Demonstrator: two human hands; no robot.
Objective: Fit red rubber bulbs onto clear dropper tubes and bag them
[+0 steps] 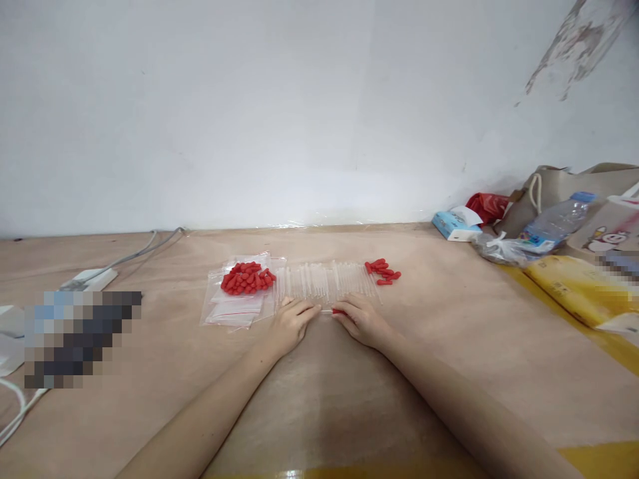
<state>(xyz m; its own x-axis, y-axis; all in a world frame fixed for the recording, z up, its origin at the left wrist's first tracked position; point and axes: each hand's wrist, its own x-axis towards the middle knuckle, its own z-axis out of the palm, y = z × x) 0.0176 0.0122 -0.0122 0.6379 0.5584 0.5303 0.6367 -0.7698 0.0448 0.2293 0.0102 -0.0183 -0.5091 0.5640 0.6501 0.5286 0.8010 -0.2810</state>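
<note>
My left hand (292,324) is closed in a pinch around one end of a thin clear tube (326,311), most of it hidden by the fingers. Facing it, my right hand (363,319) grips a small red rubber bulb (337,311) at the tube's other end. Whether the tube sits inside the bulb cannot be made out. Just beyond both hands lies a row of clear dropper tubes (312,279), side by side. To the left, a pile of red rubber bulbs (244,278) rests on clear zip bags (234,309). A few more red bulbs (382,267) lie right of the row.
A blue tissue pack (455,226), a plastic bottle (559,219), paper bags (589,179) and a yellow packet (579,286) crowd the right side. On the left are a white power strip (90,279), cables (144,251) and a blurred-out object (82,339). A wall (299,113) bounds the table behind.
</note>
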